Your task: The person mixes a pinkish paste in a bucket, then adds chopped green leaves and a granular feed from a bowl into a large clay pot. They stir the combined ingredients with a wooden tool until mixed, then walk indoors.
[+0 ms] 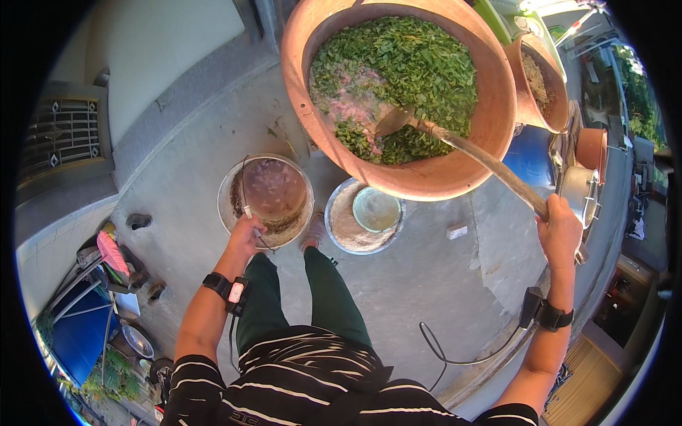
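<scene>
Okay, gripping, in wrapped fingers of nearer right hand, wooden ladle slanting lengthwise far-left from there into chopped greens in clay pot, and curling left hand fingers round wire handle over metal pail.

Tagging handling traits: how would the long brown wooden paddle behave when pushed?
The paddle is likely stiff, its shaft being thick wood. Its broad blade, amid the finely cut green leaves, probably meets some drag.
</scene>
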Demonstrator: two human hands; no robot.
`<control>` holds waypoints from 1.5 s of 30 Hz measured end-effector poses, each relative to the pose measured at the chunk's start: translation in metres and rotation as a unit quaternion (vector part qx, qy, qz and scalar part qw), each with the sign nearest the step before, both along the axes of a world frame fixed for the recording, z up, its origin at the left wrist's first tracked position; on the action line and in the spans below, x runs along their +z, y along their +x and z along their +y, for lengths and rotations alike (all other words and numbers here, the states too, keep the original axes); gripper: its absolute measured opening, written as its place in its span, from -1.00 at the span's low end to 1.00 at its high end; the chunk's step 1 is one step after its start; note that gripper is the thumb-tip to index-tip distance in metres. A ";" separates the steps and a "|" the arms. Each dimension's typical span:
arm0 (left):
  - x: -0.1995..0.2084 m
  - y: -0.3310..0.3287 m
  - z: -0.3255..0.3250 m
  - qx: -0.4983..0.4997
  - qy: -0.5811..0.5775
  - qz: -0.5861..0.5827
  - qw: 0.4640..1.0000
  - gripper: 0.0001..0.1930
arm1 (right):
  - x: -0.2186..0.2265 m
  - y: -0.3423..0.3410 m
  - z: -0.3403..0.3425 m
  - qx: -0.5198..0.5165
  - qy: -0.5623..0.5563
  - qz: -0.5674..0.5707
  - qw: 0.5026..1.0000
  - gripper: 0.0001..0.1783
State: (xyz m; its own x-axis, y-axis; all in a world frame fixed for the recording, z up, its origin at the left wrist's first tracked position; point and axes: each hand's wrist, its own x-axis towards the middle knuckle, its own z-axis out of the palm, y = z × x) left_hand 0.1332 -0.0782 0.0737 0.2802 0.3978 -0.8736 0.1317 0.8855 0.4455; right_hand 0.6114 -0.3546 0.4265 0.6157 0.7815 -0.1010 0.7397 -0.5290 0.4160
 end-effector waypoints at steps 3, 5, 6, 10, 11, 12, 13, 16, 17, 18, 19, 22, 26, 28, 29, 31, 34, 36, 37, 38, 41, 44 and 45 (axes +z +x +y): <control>-0.002 -0.003 -0.001 -0.011 0.031 -0.016 0.999 -0.84 | 0.047 -0.016 -0.024 -0.131 0.038 0.077 0.988 -0.64; -0.004 -0.010 -0.001 -0.007 0.039 0.021 0.999 -0.88 | 0.059 -0.028 -0.042 -0.248 0.083 0.174 0.949 -0.64; -0.007 -0.015 -0.001 -0.003 0.042 0.054 0.998 -0.90 | 0.054 -0.038 -0.051 -0.323 0.117 0.210 0.915 -0.64; -0.026 -0.041 0.004 -0.053 0.098 0.119 0.987 -0.94 | -0.025 -0.109 -0.088 -0.486 0.249 0.442 0.711 -0.67; -0.033 -0.048 0.004 -0.057 0.103 0.122 0.986 -0.93 | -0.050 -0.128 -0.094 -0.468 0.247 0.438 0.727 -0.67; -0.039 -0.054 0.006 -0.065 0.108 0.144 0.981 -0.93 | -0.066 -0.141 -0.099 -0.485 0.225 0.440 0.722 -0.68; -0.045 -0.061 0.007 -0.071 0.114 0.166 0.977 -0.92 | -0.074 -0.152 -0.106 -0.470 0.266 0.444 0.715 -0.69; -0.059 -0.079 0.005 -0.088 0.111 0.208 0.968 -0.83 | -0.074 -0.186 -0.122 -0.460 0.359 0.486 0.651 -0.73; -0.062 -0.084 0.005 -0.094 0.117 0.217 0.965 -0.80 | -0.067 -0.197 -0.126 -0.458 0.353 0.515 0.633 -0.74; -0.064 -0.090 0.003 -0.100 0.122 0.225 0.962 -0.77 | -0.060 -0.211 -0.130 -0.452 0.362 0.532 0.617 -0.74; -0.065 -0.095 0.002 -0.104 0.120 0.230 0.960 -0.73 | -0.056 -0.226 -0.134 -0.445 0.368 0.557 0.597 -0.75; -0.064 -0.109 0.000 -0.099 0.086 0.180 0.975 -0.63 | -0.061 -0.266 -0.137 -0.435 0.287 0.550 0.653 -0.77; -0.058 -0.122 0.003 -0.100 0.075 0.154 0.980 -0.53 | -0.117 -0.305 -0.108 -0.384 0.180 0.521 0.740 -0.71; -0.056 -0.126 0.005 -0.115 0.071 0.133 0.982 -0.52 | -0.148 -0.310 -0.079 -0.266 0.104 0.436 0.853 -0.65; -0.054 -0.127 0.006 -0.119 0.069 0.127 0.982 -0.52 | -0.163 -0.313 -0.064 -0.187 0.047 0.359 0.913 -0.61; -0.051 -0.129 0.005 -0.126 0.069 0.112 0.983 -0.53 | -0.186 -0.315 -0.039 -0.148 -0.001 0.293 0.944 -0.59; -0.047 -0.128 0.002 -0.128 0.073 0.088 0.985 -0.53 | -0.196 -0.329 -0.024 -0.138 -0.016 0.229 0.963 -0.58; -0.046 -0.127 0.001 -0.124 0.070 0.076 0.987 -0.53 | -0.197 -0.347 -0.026 -0.165 -0.053 0.243 0.954 -0.57; -0.045 -0.127 0.000 -0.121 0.067 0.074 0.988 -0.53 | -0.197 -0.359 -0.028 -0.174 -0.076 0.244 0.951 -0.57; -0.045 -0.127 0.000 -0.118 0.064 0.071 0.988 -0.52 | -0.199 -0.369 -0.028 -0.183 -0.075 0.270 0.942 -0.57; -0.046 -0.128 0.000 -0.133 0.059 0.070 0.987 -0.53 | -0.208 -0.393 -0.020 -0.208 -0.088 0.332 0.916 -0.58; -0.048 -0.130 0.002 -0.125 0.063 0.049 0.989 -0.54 | -0.219 -0.396 0.002 -0.205 -0.065 0.342 0.915 -0.58; -0.048 -0.131 0.003 -0.127 0.059 0.048 0.989 -0.54 | -0.222 -0.393 0.010 -0.196 -0.053 0.333 0.921 -0.58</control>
State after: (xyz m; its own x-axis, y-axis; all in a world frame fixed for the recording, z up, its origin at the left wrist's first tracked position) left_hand 0.0022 -0.0754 0.0255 0.3016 0.4253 -0.8533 0.3907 0.7613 0.5175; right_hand 0.2184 -0.3450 0.2043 0.6223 0.4757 -0.6216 0.6094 -0.7928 0.0033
